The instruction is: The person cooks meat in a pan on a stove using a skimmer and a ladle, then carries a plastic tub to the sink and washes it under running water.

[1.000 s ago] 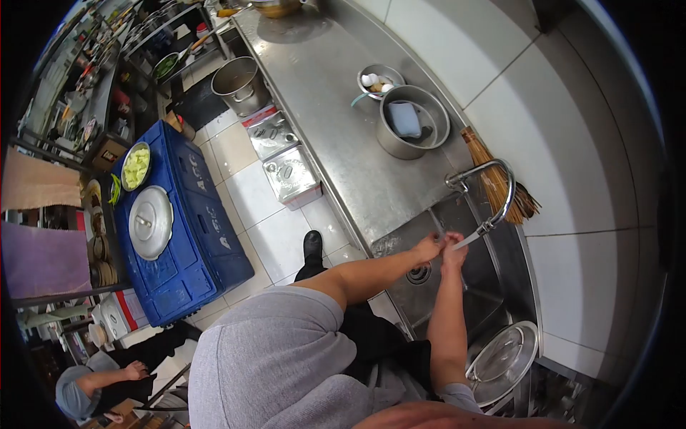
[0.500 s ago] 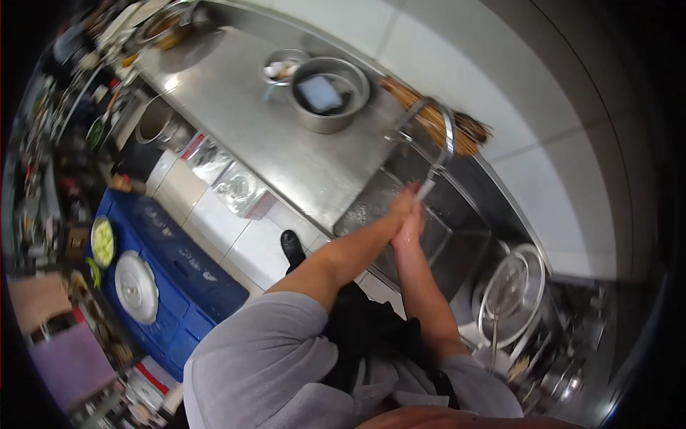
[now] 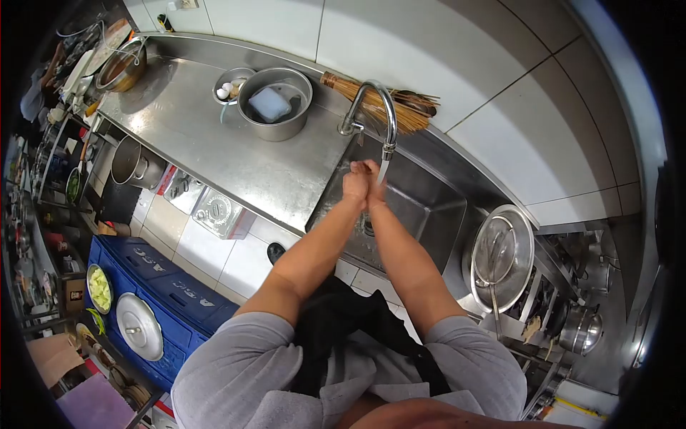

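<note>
The left hand [image 3: 355, 183] and right hand [image 3: 374, 177] are together just below the spout of the faucet [image 3: 389, 118], pressed against each other over the sink [image 3: 431, 209]. Their fingers overlap and hide one another, so I cannot tell how far either hand is closed, or whether anything lies between the palms. A stream of water [image 3: 383, 171] falls from the faucet's spout onto the right hand; where it runs after that is hard to make out. Below the faucet in the view, the drain [image 3: 369, 224] is partly covered by the right forearm.

Just above the faucet's base, a stick broom [image 3: 346, 87] lies along the wall, some of its bristles behind the curved pipe. Left of the faucet, on the steel counter [image 3: 193, 136], stands a deep pan [image 3: 277, 131] with a pale blue block [image 3: 269, 104] inside; it looks like a sponge, though I can't be sure. Touching or very near that pan, farther from the faucet, a small bowl [image 3: 245, 72] holds white and brownish pieces too small to name.

To the right of the faucet and lower down, a mesh strainer [image 3: 494, 250] lies in a wide metal bowl [image 3: 525, 269]. Well apart from the faucet, at lower left, a blue crate [image 3: 187, 292] carries a round lid [image 3: 146, 336], and the left sleeve cuts off its near end.
</note>
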Tool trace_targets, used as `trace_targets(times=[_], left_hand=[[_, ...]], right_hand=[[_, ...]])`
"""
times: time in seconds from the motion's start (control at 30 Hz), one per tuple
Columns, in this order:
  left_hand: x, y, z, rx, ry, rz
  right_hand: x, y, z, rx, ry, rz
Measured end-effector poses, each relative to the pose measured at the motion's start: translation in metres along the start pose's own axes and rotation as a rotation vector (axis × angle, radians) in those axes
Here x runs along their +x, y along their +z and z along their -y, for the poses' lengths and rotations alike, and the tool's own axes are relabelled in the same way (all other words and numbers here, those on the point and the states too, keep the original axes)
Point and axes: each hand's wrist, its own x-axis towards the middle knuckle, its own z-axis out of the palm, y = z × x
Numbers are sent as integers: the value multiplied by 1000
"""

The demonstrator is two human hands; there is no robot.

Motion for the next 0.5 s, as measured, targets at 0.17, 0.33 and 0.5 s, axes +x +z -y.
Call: trace_targets(times=[0.17, 0.33, 0.5], left_hand=[[-80, -107, -51, 196, 82, 253], [-166, -287, -40, 404, -55, -78], [-222, -590, 164, 1553, 423, -366]], right_hand=[[42, 10, -25, -112, 223, -55], [40, 24, -8, 550, 580, 261], [48, 25, 22, 652, 538, 231]])
